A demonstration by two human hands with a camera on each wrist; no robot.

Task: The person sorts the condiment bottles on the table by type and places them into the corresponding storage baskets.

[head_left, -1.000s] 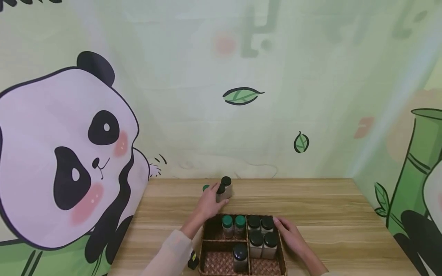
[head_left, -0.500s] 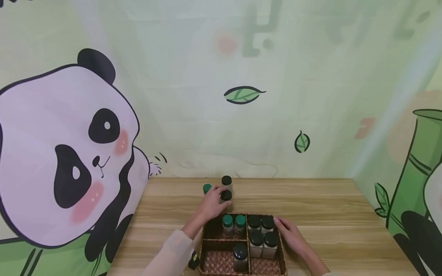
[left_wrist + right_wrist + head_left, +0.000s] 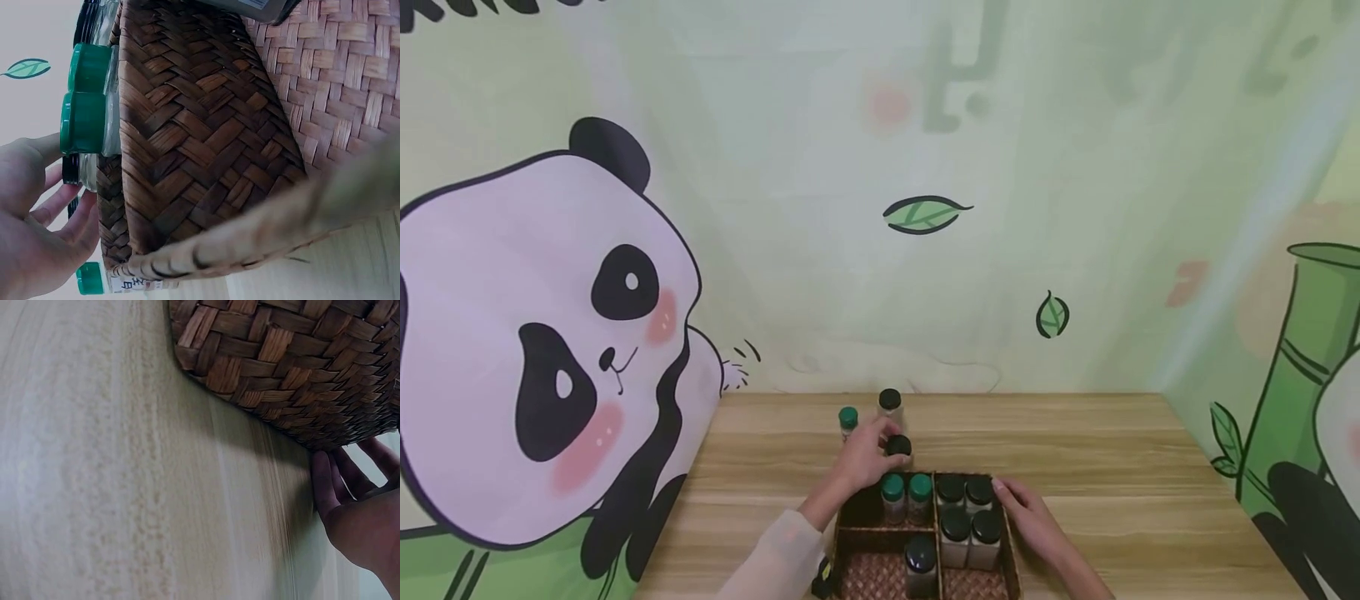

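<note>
My left hand (image 3: 863, 457) holds a small spice jar with a black cap (image 3: 898, 446) just behind the back rim of a woven basket (image 3: 886, 529). Its thumb and fingers wrap the jar, hiding most of the body. In the left wrist view the left hand (image 3: 37, 212) reaches past the basket wall (image 3: 200, 125), fingers around the black-capped jar (image 3: 71, 169). My right hand (image 3: 1028, 515) rests against the basket's back right corner. The right wrist view shows that hand's (image 3: 359, 512) fairly straight fingers touching the outer woven wall (image 3: 269, 356).
Two green-capped jars (image 3: 906, 492) and several black-capped jars (image 3: 970, 527) stand in the basket's compartments. Behind it on the wooden table (image 3: 1075, 442) stand a green-capped jar (image 3: 848, 419) and a black-capped jar (image 3: 890, 402). A small black object (image 3: 822, 577) lies left of the basket.
My left hand has drawn the black-capped jar toward the basket and slightly right, away from the other jars at the back. My right hand stays at the basket's corner.
</note>
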